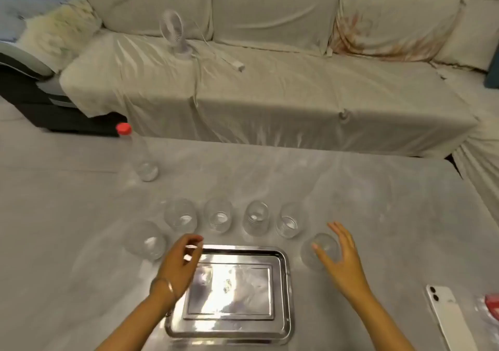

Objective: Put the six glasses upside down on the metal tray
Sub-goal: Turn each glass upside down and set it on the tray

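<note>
Head view, tray: I see the metal tray (280, 291) flat on the worktop (67, 256) right before me, nothing on it.
Head view, glasses: six clear glasses, all off the tray. Four stand in a row (235, 217) just beyond its far edge; a left glass (149, 240) and a right glass (320, 250) flank its far corners. I cannot tell which way up each one is.
Left hand (181, 264): over the tray's far left corner, fingers curled loosely, gripping nothing I can make out; a bangle (162, 286) on the wrist.
Right hand (341, 258): fingers spread, cupped around the right glass, thumb at its near side; contact unclear.
Bottle (140, 156): red-capped, far left on the worktop.
Phone (449, 318): white, near right edge.
</note>
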Demonstrator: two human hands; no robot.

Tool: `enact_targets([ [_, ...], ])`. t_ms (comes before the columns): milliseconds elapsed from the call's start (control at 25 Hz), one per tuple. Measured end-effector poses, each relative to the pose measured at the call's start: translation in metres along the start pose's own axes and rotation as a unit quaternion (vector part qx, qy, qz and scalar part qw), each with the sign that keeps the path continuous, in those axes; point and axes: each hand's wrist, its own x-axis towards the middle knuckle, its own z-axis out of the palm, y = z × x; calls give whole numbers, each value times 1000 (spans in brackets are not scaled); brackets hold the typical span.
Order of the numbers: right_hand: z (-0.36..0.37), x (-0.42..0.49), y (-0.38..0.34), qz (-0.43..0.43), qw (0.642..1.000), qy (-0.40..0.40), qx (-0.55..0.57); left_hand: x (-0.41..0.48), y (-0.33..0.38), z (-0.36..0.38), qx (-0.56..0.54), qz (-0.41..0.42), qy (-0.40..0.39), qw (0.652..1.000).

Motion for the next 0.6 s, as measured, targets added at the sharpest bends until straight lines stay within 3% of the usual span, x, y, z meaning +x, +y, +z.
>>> enact_targets([
  [120, 25, 12, 63, -33, 999, 5, -6, 24, -28, 82, 68, 118, -80, 987],
  [240, 43, 20, 107, -67, 997, 28, 27, 39, -47, 138, 70, 179, -135, 972],
  [480, 53, 37, 145, -107, 986, 75, 99, 60, -75, 171, 81, 268, -120, 953],
  [600, 55, 37, 146, -100, 982, 92, 134, 52, -83, 168, 45, 243, -95, 964],
])
